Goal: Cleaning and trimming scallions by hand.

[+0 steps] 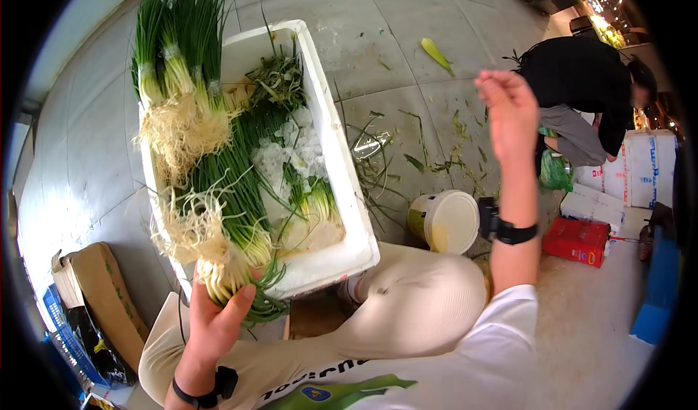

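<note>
Near the front left corner of a white foam box [349, 164], my left hand [221, 314] grips a bunch of scallions [218, 273] by the stalks, roots pointing away from me. Raised to the right of the box is my right hand [507, 101], its fingers bent together; whether a small thing is between them cannot be told. Taped scallion bundles [174, 71] lie over the box's far left rim with roots inward. Inside are more scallions [234, 186], crushed ice [297, 151] and wilted greens [281, 80].
Leaf scraps [381, 164] and a pale green leaf [436, 55] litter the tiled floor. A lidded white bucket [451, 222] stands by my knee. Farther right are a red container [575, 241], white cartons [649, 167] and a crouching person [578, 77]. A brown carton [106, 301] is at left.
</note>
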Available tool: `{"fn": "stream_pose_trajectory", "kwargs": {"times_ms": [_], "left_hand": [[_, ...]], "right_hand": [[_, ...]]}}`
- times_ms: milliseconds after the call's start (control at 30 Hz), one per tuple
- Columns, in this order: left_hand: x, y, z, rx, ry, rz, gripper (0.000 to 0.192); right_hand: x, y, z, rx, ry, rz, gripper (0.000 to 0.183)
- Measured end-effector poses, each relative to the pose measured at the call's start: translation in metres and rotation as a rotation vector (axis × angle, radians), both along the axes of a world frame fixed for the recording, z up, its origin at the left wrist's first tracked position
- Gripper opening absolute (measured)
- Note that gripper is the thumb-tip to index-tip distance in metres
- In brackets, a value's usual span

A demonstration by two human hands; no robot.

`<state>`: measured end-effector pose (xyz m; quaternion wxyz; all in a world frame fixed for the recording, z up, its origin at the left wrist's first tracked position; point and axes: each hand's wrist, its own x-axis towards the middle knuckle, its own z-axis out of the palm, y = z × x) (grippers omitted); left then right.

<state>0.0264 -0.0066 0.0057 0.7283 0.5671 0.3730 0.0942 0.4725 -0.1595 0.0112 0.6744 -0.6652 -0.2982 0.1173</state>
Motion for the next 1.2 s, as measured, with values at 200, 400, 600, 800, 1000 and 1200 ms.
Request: {"fn": "stream_pose_trajectory", "kwargs": {"times_ms": [200,400,600,800,1000,1200], "left_hand": [[0.019,0.003,-0.007,0.027,0.128,-0.075,0.043],[0.042,0.001,-0.011,0.01,0.106,-0.024,0.04],[0.055,0.008,-0.011,0.089,0.179,-0.031,0.06],[0.056,0.011,-0.017,0.1,0.172,-0.052,0.062],[0.048,0.004,-0.021,0.181,0.152,-0.007,0.067],[0.043,0.003,-0.018,0.183,0.134,-0.043,0.066]], "right_hand": [[-0.029,-0.023,-0.281,-1.123,-0.261,0.301,0.045],[-0.006,-0.043,-0.357,-0.763,0.157,0.014,0.038],[-0.032,-0.042,-0.302,-0.212,0.994,0.042,0.033],[-0.054,-0.043,-0.268,-0.022,1.198,0.191,0.027],[-0.064,-0.037,-0.261,-0.011,1.217,0.2,0.024],[-0.066,-0.039,-0.261,-0.008,1.222,0.198,0.02]]}}
